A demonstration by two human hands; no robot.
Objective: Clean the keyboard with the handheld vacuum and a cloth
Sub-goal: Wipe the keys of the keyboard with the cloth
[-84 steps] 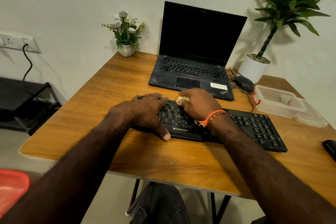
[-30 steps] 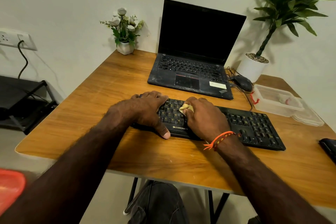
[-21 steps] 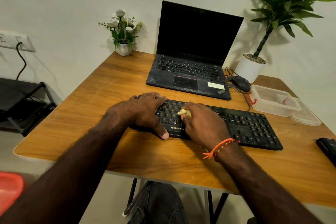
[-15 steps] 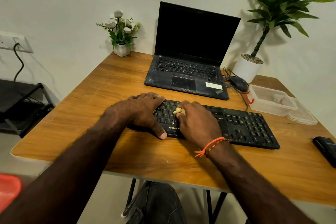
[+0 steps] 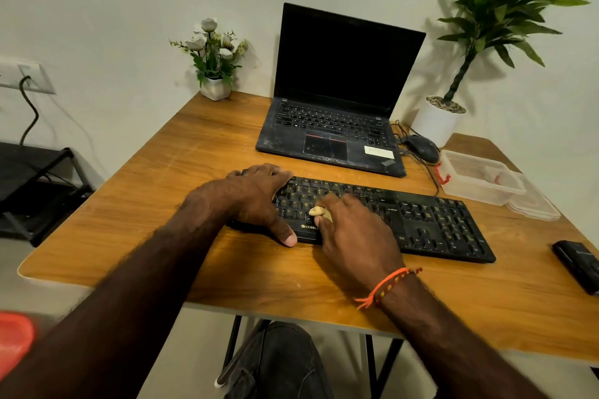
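A black keyboard (image 5: 431, 223) lies across the middle of the wooden table (image 5: 194, 152). My left hand (image 5: 256, 197) rests flat over its left end, thumb hooked over the front edge. My right hand (image 5: 353, 230) sits on the keys just right of it and holds a small wad of pale yellow cloth (image 5: 319, 212) against the lower key rows; only a bit of the cloth shows past the fingers. A dark object (image 5: 577, 264) lies at the table's right edge, cut off by the frame; whether it is the handheld vacuum I cannot tell.
An open black laptop (image 5: 334, 126) stands behind the keyboard, with a mouse (image 5: 423, 147) and cables to its right. A clear plastic box (image 5: 479, 176) with its lid beside it sits at right. A small flower pot (image 5: 215, 89) and a large potted plant (image 5: 437, 121) stand at the back.
My right hand has slid the cloth leftward and toward the keyboard's front rows. My left hand has stayed on the left end.
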